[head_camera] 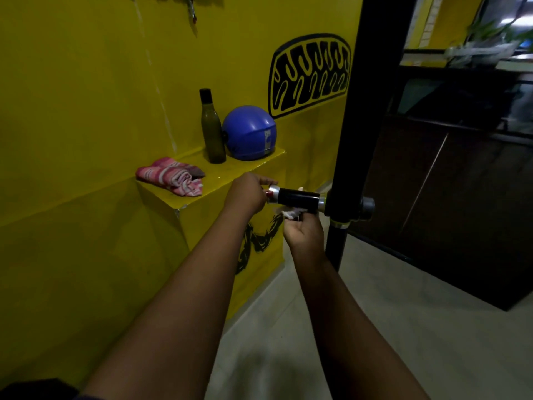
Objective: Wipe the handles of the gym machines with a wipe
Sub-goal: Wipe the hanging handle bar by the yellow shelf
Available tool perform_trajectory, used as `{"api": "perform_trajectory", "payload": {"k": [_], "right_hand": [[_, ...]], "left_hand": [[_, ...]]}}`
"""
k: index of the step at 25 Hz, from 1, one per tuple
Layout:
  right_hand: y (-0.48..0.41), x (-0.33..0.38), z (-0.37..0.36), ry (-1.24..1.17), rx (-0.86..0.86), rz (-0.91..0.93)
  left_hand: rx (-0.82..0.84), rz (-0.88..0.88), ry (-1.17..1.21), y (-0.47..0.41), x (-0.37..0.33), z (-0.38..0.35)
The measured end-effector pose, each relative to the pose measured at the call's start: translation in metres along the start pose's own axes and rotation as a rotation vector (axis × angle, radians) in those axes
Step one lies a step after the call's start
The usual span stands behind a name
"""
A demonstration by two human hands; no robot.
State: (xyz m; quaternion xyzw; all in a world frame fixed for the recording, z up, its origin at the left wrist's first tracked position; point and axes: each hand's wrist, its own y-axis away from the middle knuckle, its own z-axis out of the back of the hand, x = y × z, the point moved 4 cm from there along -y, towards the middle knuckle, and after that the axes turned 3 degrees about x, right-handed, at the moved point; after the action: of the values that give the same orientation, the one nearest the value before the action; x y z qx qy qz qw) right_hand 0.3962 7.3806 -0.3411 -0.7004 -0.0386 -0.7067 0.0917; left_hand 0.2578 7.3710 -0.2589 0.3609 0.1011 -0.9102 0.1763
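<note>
A short black handle (pixel 295 200) with silver end rings sticks out to the left from a black upright post (pixel 364 111). My left hand (pixel 249 193) pinches the handle's silver free end with its fingertips. My right hand (pixel 304 230) is under the handle, palm up, and holds a crumpled white wipe (pixel 290 213) against the handle's underside. A bit of the wipe also shows above the handle.
A yellow ledge (pixel 230 176) on the yellow wall carries a pink striped cloth (pixel 171 176), a dark bottle (pixel 212 128) and a blue helmet (pixel 249 132). A dark cabinet (pixel 447 212) stands right of the post. Pale tiled floor (pixel 360 327) lies below.
</note>
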Motion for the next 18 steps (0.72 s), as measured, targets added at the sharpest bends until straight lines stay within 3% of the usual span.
{"api": "perform_trajectory", "payload": {"k": [1, 3, 6, 8, 11, 12, 16, 18], "right_hand": [[-0.006, -0.003, -0.006, 0.150, 0.041, 0.027], [-0.011, -0.002, -0.018, 0.228, 0.161, -0.046], [-0.027, -0.002, -0.013, 0.293, 0.178, 0.008], [-0.025, -0.004, -0.002, 0.155, 0.095, 0.084], [-0.025, 0.012, -0.028, -0.835, 0.013, -0.197], [-0.032, 0.012, -0.039, -0.946, -0.008, -0.264], [-0.033, 0.009, -0.070, -0.771, 0.099, -0.500], [-0.024, 0.009, -0.079, -0.826, 0.128, -0.590]], "left_hand": [[-0.002, -0.004, -0.010, 0.000, 0.000, 0.001], [-0.009, -0.010, -0.015, 0.000, 0.001, 0.005], [0.007, -0.022, -0.016, 0.001, 0.003, 0.009], [0.024, -0.033, -0.004, 0.002, 0.002, 0.010], [0.027, -0.029, 0.002, 0.002, -0.001, 0.008], [0.022, -0.037, -0.014, 0.001, -0.002, 0.008], [-0.014, -0.085, -0.049, -0.003, -0.002, 0.010], [-0.028, -0.049, -0.046, -0.006, -0.002, 0.008]]}}
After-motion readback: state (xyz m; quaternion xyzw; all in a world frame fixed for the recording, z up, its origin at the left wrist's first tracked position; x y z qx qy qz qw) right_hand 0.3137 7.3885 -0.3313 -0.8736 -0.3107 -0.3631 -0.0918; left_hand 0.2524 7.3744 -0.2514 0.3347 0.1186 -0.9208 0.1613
